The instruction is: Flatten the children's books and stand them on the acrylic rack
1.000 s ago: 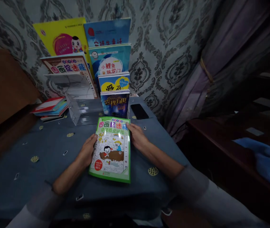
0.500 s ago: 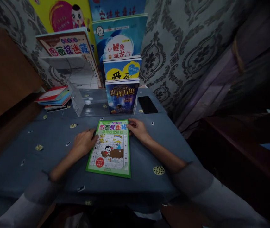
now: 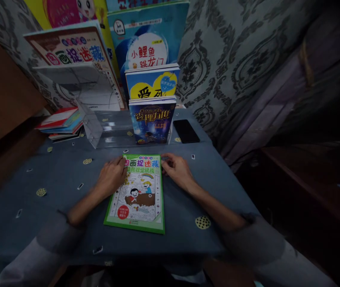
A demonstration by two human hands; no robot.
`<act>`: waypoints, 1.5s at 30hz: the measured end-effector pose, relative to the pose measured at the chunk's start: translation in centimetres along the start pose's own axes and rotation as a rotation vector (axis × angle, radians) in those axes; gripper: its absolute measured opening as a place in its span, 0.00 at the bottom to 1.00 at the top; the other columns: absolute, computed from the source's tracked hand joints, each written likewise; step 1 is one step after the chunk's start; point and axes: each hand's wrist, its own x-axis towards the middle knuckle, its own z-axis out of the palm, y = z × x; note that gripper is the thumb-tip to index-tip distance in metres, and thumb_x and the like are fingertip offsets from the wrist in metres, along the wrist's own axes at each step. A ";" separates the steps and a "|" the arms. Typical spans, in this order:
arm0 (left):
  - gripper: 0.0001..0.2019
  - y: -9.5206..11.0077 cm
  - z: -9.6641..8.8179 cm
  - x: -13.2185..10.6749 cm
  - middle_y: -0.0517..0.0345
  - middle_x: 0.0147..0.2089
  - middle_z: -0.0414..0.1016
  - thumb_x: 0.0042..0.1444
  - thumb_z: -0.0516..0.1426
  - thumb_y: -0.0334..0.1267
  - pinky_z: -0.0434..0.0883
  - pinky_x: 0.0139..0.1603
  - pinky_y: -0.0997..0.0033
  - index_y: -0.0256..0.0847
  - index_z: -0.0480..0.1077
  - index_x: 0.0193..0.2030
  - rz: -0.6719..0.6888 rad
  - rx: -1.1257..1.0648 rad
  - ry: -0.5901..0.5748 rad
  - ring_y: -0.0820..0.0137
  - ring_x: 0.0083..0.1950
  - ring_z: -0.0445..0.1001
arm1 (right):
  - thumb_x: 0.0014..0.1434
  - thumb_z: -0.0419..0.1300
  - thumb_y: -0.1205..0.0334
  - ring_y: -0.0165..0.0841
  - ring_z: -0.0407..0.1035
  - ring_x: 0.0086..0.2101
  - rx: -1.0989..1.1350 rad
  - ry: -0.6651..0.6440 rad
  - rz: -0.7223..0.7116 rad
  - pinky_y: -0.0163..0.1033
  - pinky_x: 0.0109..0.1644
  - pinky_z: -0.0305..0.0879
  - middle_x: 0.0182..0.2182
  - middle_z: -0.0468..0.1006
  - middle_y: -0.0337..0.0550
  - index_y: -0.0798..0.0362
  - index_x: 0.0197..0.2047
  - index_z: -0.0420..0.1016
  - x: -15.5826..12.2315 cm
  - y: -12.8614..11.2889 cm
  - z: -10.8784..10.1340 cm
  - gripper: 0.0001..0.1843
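Treat green-edged book [image 3: 141,199] as likely light, bendable, slick; grasp by side edges. See left hand [image 3: 110,174] at its upper-left, right hand [image 3: 179,171] upper-right, apart; cannot tell whether clamped.

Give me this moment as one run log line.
left hand: at upper left edge of green-bordered book; right hand: at its upper right edge; book: cover up on table; phone: right of clear stand

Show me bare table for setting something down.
Left: patterned cloth between the stacked books and left hand. Right: a smaller patch between phone and right hand. Crowded: the back, with upright books and clear stand, and the centre, holding the green-bordered book.
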 end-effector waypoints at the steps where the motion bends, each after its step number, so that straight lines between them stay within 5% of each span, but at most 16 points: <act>1: 0.17 0.0 0.0 0.2 0.40 0.66 0.68 0.68 0.48 0.35 0.70 0.59 0.54 0.36 0.68 0.60 0.000 0.002 -0.005 0.53 0.61 0.73 | 0.58 0.57 0.65 0.32 0.74 0.23 0.000 -0.010 0.007 0.34 0.26 0.72 0.23 0.75 0.36 0.54 0.45 0.77 -0.1 -0.1 -0.1 0.12; 12: 0.14 -1.9 -0.3 2.8 0.40 0.59 0.73 0.67 0.48 0.32 0.69 0.61 0.56 0.34 0.68 0.55 0.206 -0.060 -0.040 0.56 0.59 0.73 | 0.60 0.53 0.69 0.28 0.74 0.19 0.291 -0.143 0.135 0.30 0.22 0.72 0.20 0.74 0.33 0.55 0.43 0.73 -0.9 -0.4 1.5 0.09; 19: 0.14 0.8 -1.4 2.4 0.37 0.61 0.71 0.67 0.47 0.31 0.68 0.60 0.48 0.33 0.69 0.54 0.140 0.095 -0.096 0.52 0.63 0.70 | 0.61 0.54 0.68 0.29 0.73 0.21 0.055 -0.017 0.012 0.30 0.23 0.69 0.22 0.75 0.36 0.54 0.43 0.76 -0.4 -0.2 0.3 0.10; 29: 0.20 5.3 -0.1 2.4 0.42 0.65 0.68 0.69 0.47 0.32 0.65 0.65 0.53 0.35 0.65 0.64 0.403 0.027 -0.044 0.54 0.67 0.66 | 0.61 0.54 0.71 0.32 0.75 0.27 -0.005 0.046 -0.070 0.37 0.34 0.73 0.26 0.79 0.39 0.54 0.46 0.77 0.1 0.2 0.0 0.14; 36: 0.21 5.3 0.4 2.5 0.45 0.64 0.69 0.69 0.47 0.33 0.68 0.60 0.49 0.43 0.64 0.67 0.467 -0.023 0.009 0.53 0.65 0.66 | 0.62 0.54 0.70 0.35 0.77 0.32 -0.178 0.085 -0.159 0.39 0.41 0.72 0.32 0.83 0.43 0.54 0.49 0.78 -0.1 -0.2 -0.3 0.16; 41: 0.22 4.9 0.7 2.4 0.44 0.65 0.68 0.69 0.48 0.33 0.67 0.60 0.48 0.45 0.63 0.68 0.489 -0.038 0.037 0.53 0.65 0.66 | 0.65 0.54 0.69 0.38 0.77 0.42 -0.445 0.008 -0.257 0.40 0.48 0.69 0.42 0.84 0.49 0.53 0.51 0.79 -0.6 -1.0 -0.4 0.16; 45: 0.21 4.6 0.9 2.2 0.46 0.68 0.66 0.69 0.48 0.34 0.65 0.63 0.48 0.46 0.63 0.68 0.483 -0.060 0.035 0.55 0.68 0.64 | 0.66 0.54 0.68 0.39 0.76 0.41 -0.596 -0.050 -0.270 0.39 0.45 0.67 0.41 0.83 0.49 0.53 0.49 0.79 -0.9 -1.4 -0.5 0.14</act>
